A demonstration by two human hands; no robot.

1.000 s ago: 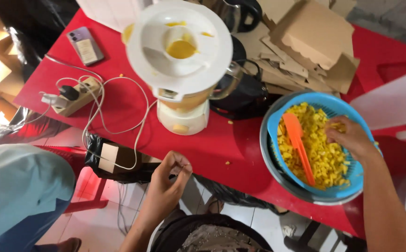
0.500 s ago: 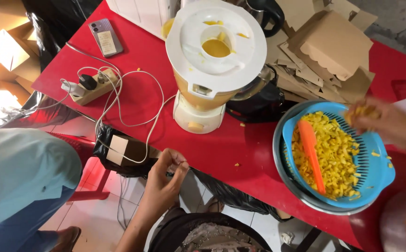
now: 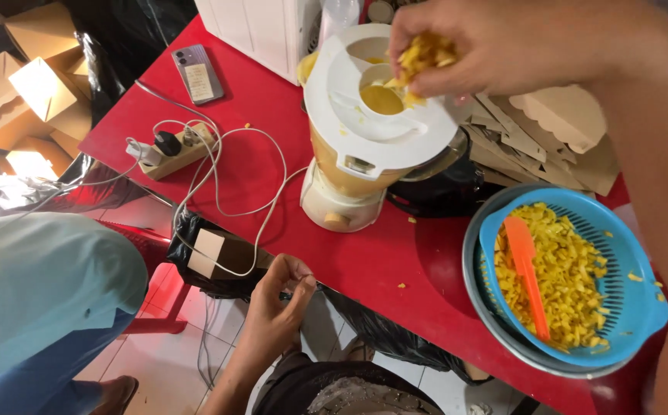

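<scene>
Yellow chopped pieces (image 3: 424, 54) sit bunched in the right hand (image 3: 495, 46), fingers closed around them directly over the round opening in the white blender lid (image 3: 349, 115). They look soft, wet and light, likely slippery and easily squashed, so a loose cupped grip with fingertips gathered underneath suits them best. More of the same fills the blue colander (image 3: 626, 300), beside an orange spatula (image 3: 530, 269). The left hand (image 3: 276, 307) hangs off the red table (image 3: 265, 169) edge, fingers curled; whether it pinches anything, I cannot tell.
</scene>
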